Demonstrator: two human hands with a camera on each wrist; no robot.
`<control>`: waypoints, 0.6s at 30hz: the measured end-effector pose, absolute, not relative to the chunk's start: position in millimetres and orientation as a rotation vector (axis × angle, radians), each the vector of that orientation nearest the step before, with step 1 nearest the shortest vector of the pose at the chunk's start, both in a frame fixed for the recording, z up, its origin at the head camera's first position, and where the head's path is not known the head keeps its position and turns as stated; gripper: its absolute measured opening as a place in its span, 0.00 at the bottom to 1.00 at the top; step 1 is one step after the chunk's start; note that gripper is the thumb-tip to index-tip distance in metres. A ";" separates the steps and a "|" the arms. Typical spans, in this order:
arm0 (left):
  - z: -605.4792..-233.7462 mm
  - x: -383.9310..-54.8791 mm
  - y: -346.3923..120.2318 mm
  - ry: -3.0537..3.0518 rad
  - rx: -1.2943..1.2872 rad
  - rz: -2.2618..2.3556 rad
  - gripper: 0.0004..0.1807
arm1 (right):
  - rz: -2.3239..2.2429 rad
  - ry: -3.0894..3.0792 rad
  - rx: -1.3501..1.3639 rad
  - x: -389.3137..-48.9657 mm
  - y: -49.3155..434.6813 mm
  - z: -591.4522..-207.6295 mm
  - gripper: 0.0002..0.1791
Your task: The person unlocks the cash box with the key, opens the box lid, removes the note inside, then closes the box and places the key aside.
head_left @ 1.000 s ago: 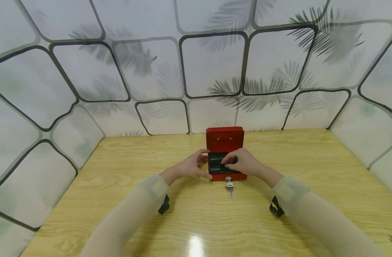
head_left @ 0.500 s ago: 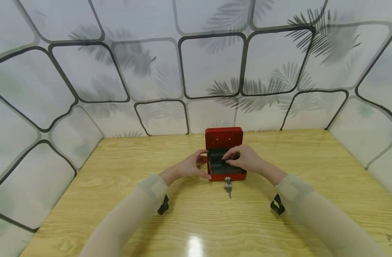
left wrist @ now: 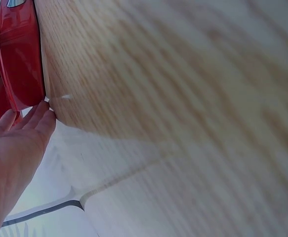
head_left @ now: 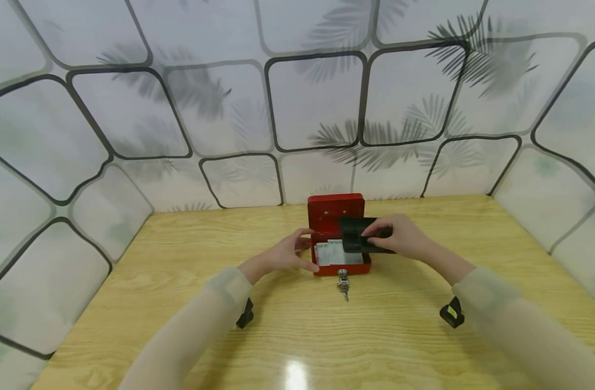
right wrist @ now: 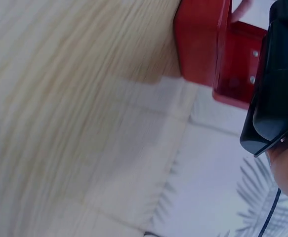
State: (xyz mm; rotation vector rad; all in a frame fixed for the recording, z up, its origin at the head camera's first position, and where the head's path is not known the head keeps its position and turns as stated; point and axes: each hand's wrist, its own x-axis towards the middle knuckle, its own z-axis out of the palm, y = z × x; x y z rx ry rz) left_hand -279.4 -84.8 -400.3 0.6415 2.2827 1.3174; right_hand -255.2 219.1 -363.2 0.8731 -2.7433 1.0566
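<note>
A small red cash box (head_left: 328, 270) stands on the table with its lid (head_left: 335, 208) raised. White paper slips with faint print (head_left: 332, 253) lie inside it. My right hand (head_left: 405, 238) pinches a black coin tray (head_left: 351, 238) between thumb and fingers, above the box's right half. In the right wrist view, the tray (right wrist: 279, 94) is tilted beside the open box. My left hand (head_left: 288, 253) grips the box's left side, thumb at the front corner and fingers farther back. The left wrist view has its fingertips (left wrist: 49, 114) against the red wall. Keys (head_left: 343, 284) hang from the front lock.
The wood-grain table (head_left: 190, 244) runs back to a patterned curtain (head_left: 321, 103), which also closes in the left and right sides. The raised lid stands close to the back edge. Black wrist devices (head_left: 452, 312) hang below both sleeves.
The right hand has lifted the black coin tray out of the cash box and moved it right, uncovering the paper slips. The left hand keeps its place at the box's left side.
</note>
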 end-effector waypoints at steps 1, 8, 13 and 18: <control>-400.4 -278.9 -85.1 2.283 0.640 1.316 0.46 | 1.051 -2.746 0.862 -253.1 223.1 -363.2 0.07; -401.2 -276.9 -86.9 2.294 0.635 1.302 0.46 | 1.000 -2.771 0.761 -241.4 252.2 -363.9 0.07; -400.7 -277.7 -86.2 2.291 0.629 1.303 0.46 | 0.964 -2.770 0.703 -242.7 269.5 -364.8 0.07; -400.6 -280.3 -85.0 2.287 0.623 1.309 0.46 | 0.942 -2.787 0.664 -249.2 281.7 -365.0 0.08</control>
